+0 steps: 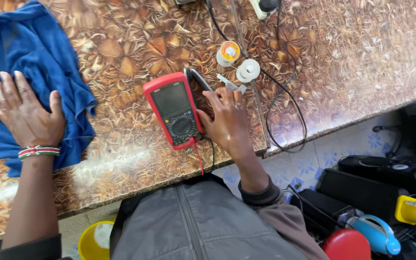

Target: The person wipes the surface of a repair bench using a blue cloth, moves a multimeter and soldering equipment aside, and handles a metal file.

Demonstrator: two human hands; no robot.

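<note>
My left hand (25,113) lies flat, fingers spread, on a crumpled blue cloth (34,62) at the left of the patterned brown worktop (121,43); a beaded bracelet circles that wrist. My right hand (227,120) rests on the worktop beside a red multimeter (174,110), its thumb against the meter's right edge. The fingers cover a dark flat object (199,79) that leans behind the meter. Red and black leads hang from the meter's lower end over the table's edge.
Two solder spools (228,52) (249,70) and tweezers (231,83) lie behind my right hand. A black cable (285,96) loops across the worktop to a white plug at the top. Dark devices, a yellow case, blue and red items sit on the floor at right; a yellow bowl (92,240) is below.
</note>
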